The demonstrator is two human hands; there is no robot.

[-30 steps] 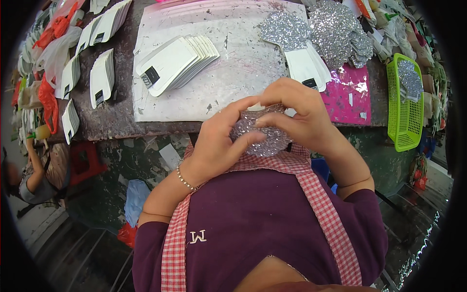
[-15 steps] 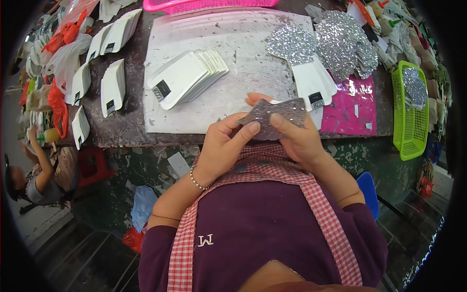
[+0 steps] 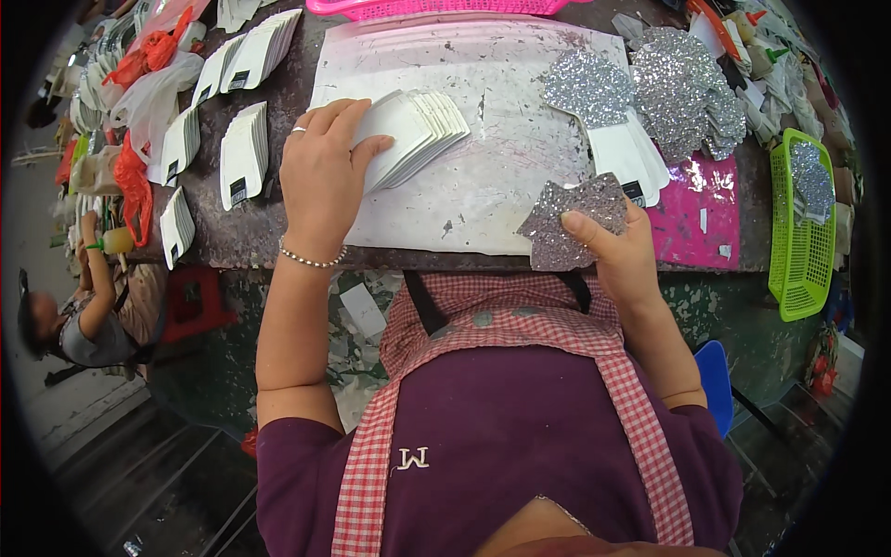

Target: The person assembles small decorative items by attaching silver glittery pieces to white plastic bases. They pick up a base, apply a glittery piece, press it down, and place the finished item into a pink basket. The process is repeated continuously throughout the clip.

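Note:
My left hand (image 3: 323, 172) rests over the left end of a fanned stack of white cards (image 3: 422, 125), thumb and fingers apart, covering the stack's lower left part. My right hand (image 3: 624, 249) grips a greyish glitter piece (image 3: 571, 218) with a jagged, wavy edge, thumb pressed on its top face. Whether it is one layer or several I cannot tell. Just beyond that hand lie white cards with a dark label (image 3: 624, 153), joined to a round silver glitter piece (image 3: 587, 88).
A pile of silver glitter pieces (image 3: 682, 88) lies beside a magenta sheet (image 3: 691, 227). Further white card stacks (image 3: 244, 153) stand at left. A green basket (image 3: 798, 269) is at right, a pink basket (image 3: 445, 9) at the far edge. Another person (image 3: 93, 306) sits at left.
My left hand has left the glitter piece and moved left onto the white card stack. My right hand keeps the piece and has shifted slightly right. The view has shifted a little.

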